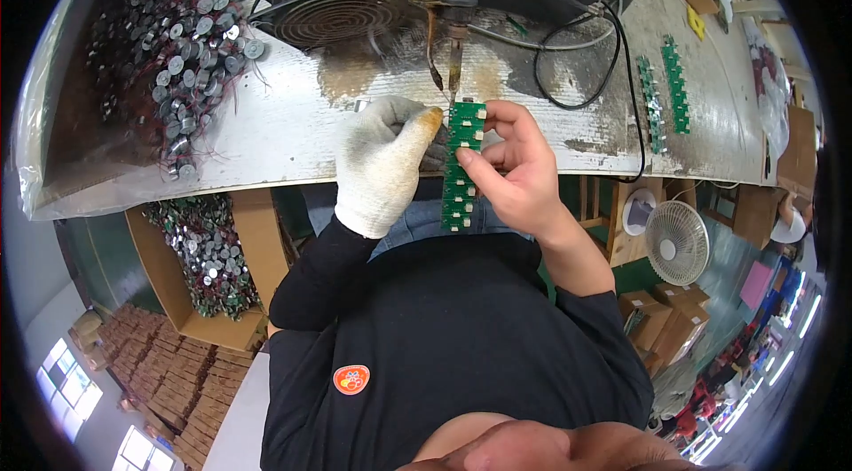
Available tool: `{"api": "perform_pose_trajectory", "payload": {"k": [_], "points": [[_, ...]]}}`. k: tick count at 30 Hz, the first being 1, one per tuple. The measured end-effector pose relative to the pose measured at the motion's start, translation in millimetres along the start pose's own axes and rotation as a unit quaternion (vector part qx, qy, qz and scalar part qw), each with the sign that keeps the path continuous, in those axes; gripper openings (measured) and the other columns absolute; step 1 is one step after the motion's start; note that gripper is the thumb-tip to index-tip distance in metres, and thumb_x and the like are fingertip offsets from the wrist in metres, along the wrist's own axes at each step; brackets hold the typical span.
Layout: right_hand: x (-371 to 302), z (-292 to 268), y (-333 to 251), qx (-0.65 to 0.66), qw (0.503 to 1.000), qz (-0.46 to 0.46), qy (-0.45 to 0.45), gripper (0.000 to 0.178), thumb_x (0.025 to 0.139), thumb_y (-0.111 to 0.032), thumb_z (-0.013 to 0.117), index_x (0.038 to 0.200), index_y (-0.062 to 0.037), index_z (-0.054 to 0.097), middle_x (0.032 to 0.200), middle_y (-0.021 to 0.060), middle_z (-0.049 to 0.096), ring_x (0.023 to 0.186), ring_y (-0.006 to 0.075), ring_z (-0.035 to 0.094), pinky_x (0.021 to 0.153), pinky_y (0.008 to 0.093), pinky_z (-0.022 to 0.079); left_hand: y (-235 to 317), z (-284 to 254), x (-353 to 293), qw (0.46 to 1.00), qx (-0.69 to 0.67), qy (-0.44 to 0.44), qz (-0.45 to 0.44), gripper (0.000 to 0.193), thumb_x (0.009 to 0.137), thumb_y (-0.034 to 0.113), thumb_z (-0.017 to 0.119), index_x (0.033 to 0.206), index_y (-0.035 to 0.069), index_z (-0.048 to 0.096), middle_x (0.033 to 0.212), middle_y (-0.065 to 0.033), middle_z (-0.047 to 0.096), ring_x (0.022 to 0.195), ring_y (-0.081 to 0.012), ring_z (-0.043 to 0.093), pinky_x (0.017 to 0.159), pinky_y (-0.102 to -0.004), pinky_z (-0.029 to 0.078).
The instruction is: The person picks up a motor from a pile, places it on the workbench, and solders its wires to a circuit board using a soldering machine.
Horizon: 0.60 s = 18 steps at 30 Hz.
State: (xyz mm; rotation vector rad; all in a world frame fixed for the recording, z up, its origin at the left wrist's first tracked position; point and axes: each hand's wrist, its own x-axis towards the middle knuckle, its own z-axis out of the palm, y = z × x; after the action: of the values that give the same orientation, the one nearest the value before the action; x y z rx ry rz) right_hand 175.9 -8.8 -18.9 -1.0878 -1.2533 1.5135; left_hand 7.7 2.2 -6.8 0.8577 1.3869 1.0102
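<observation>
My right hand (pixel 517 168), bare, grips a long green circuit board strip (pixel 459 192) between thumb and fingers. Small white connectors run along the strip. My left hand (pixel 382 160) wears a whitish knit glove with a yellow-stained thumb tip. Its thumb and fingers are pinched together at the upper left edge of the strip; whatever they hold is hidden. Just above the strip's top end is the tip of a mounted soldering iron (pixel 455 63), pointing down. A thin solder feed tube (pixel 433 54) slants beside it. I cannot tell whether the tip touches the board.
Many round silver parts with red wires (pixel 191 72) are heaped at the left. A cardboard box (pixel 209 329) below holds more. Behind the iron stands a black fan (pixel 337 19). Two more green strips (pixel 676 85) and a black cable (pixel 639 125) lie at the right.
</observation>
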Motion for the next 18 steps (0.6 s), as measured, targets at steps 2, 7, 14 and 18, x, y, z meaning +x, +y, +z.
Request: {"api": "perform_pose_trajectory", "payload": {"k": [2, 7, 14, 18], "points": [[0, 1, 0, -0.006, 1.000, -0.004, -0.007, 0.042, 0.085, 0.004, 0.062, 0.121, 0.0018, 0.041, 0.104, 0.0097, 0.057, 0.061, 0.0047, 0.059, 0.050, 0.0180, 0.041, -4, -2, 1, 1.000, -0.020, -0.001, -0.004, 0.025, 0.087, 0.018, 0.065, 0.089, -0.006, 0.063, 0.074, -0.0082, 0.065, 0.063, -0.0108, 0.061, 0.055, -0.0253, 0.048], [-1, 8, -7, 0.018, 0.998, 0.061, 0.001, 0.045, 0.088, 0.004, 0.059, 0.126, 0.0017, 0.036, 0.096, 0.0092, 0.061, 0.061, 0.0053, 0.058, 0.049, 0.0189, 0.042, -2, -8, -1, 0.998, -0.050, -0.028, -0.010, 0.024, 0.088, 0.017, 0.063, 0.092, -0.007, 0.064, 0.073, -0.0086, 0.066, 0.065, -0.0109, 0.061, 0.057, -0.0256, 0.048], [7, -10, -2, 0.048, 0.992, 0.108, 0.051, 0.044, 0.093, -0.006, 0.055, 0.133, 0.0001, 0.037, 0.096, 0.0075, 0.062, 0.061, 0.0060, 0.055, 0.044, 0.0181, 0.040, -6, -35, -11, 0.880, 0.295, 0.062, 0.367, 0.046, 0.068, 0.006, 0.074, 0.110, -0.001, 0.058, 0.116, -0.0193, 0.057, 0.091, -0.0305, 0.063, 0.078, -0.0335, 0.051], [1, -2, -9, -0.015, 0.999, 0.035, 0.001, 0.060, 0.089, 0.003, 0.056, 0.140, 0.0054, 0.025, 0.118, 0.0118, 0.054, 0.076, 0.0078, 0.057, 0.049, 0.0181, 0.044, -2, -66, 2, 0.899, 0.226, 0.134, 0.351, 0.039, 0.068, 0.003, 0.073, 0.104, -0.004, 0.059, 0.104, -0.0160, 0.059, 0.071, -0.0197, 0.063, 0.069, -0.0317, 0.052]]}}
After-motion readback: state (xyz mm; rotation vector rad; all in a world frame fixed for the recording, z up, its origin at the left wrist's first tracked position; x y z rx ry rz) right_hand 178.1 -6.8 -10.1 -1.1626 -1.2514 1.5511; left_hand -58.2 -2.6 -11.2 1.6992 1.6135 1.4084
